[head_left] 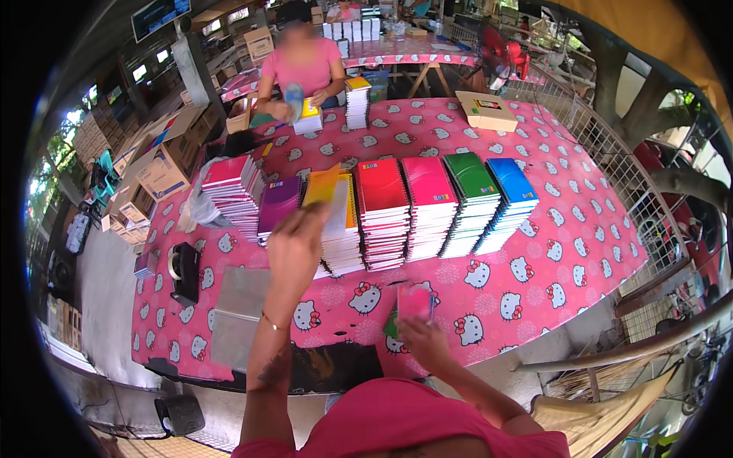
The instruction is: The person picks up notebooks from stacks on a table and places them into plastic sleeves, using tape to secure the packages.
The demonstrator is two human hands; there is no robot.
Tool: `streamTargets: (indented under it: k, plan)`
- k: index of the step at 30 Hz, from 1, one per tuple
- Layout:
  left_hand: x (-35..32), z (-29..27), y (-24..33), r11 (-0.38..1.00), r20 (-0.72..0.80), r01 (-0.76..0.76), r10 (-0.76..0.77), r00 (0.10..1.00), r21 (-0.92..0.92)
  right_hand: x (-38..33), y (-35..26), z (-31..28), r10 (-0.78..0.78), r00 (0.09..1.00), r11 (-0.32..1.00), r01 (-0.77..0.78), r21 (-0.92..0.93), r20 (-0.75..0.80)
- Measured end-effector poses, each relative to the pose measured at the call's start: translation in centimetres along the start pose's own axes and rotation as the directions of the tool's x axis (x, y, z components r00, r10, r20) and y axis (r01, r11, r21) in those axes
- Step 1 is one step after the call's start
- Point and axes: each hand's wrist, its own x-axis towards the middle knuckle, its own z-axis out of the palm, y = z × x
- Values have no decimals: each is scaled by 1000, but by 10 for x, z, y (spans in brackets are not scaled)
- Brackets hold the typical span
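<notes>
Grey floor (pixel 107 275), pillar (pixel 194 72), pink table (pixel 561 256) — wire fence (pixel 640 195)

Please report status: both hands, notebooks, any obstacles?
Left hand at yellow notebook, grip unclear. Right hand gripping pink notebook, blurred. Tape dispenser at left, apart from both hands.

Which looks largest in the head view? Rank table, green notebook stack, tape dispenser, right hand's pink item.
1. Table
2. Green notebook stack
3. Tape dispenser
4. Pink item in the right hand, blurred
</notes>
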Motion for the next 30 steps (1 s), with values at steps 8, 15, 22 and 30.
streamTargets:
  k: [8, 15, 22, 30]
  plan:
    - [-28, -18, 76, 888, 92, 184, -160, 983, -421, 83, 26, -77, 300, 952, 461, -203, 864, 63]
    - [-71, 1, 88, 606, -13, 329, -488, 872, -724, 76, 18, -63, -315, 881, -502, -471, 726, 353]
    - [-149, 42, 66, 541, 740, 667, -118, 663, -512, 49, 98, -3, -105, 803, -201, -596, 778, 587]
    - [-235, 129, 55, 898, 517, 167, 75, 852, -406, -4, 32, 13, 168, 984, 981, -172, 89, 55]
